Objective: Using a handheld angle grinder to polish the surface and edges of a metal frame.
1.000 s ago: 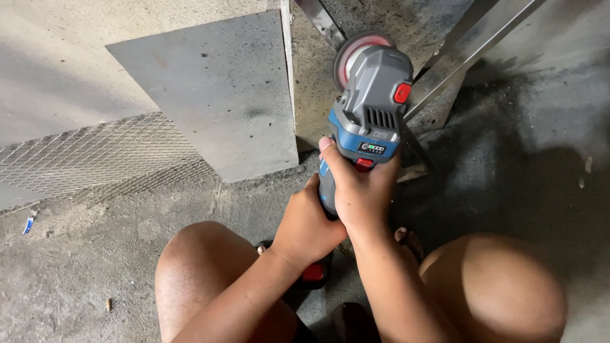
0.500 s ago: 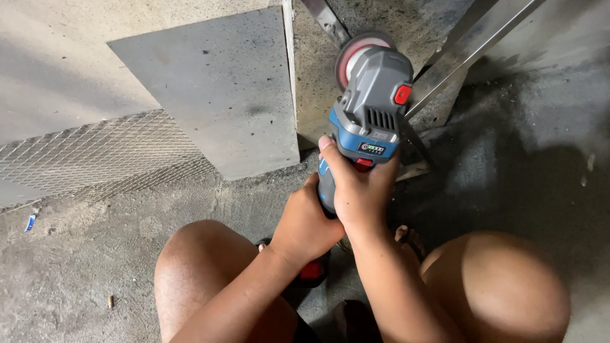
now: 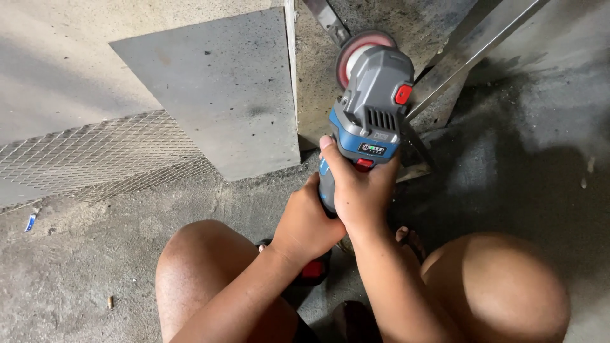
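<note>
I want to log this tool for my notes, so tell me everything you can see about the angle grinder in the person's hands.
The angle grinder is cordless-looking, with a grey head, blue and black body, a red button on its side and vent slots. A round reddish disc sits at its front end, close to angled metal bars. It points away from the person, above a concrete floor. The right hand grips the body; the left hand grips the handle lower down, by a red and black base.

A grey slab [image 3: 216, 95] leans over wire mesh [image 3: 95, 155] on the concrete floor [image 3: 95, 267] — a blue scrap [image 3: 30, 222], perhaps plastic, nearby.

Grey slab [image 3: 216, 95] left, metal bars [image 3: 467, 51] right
</note>
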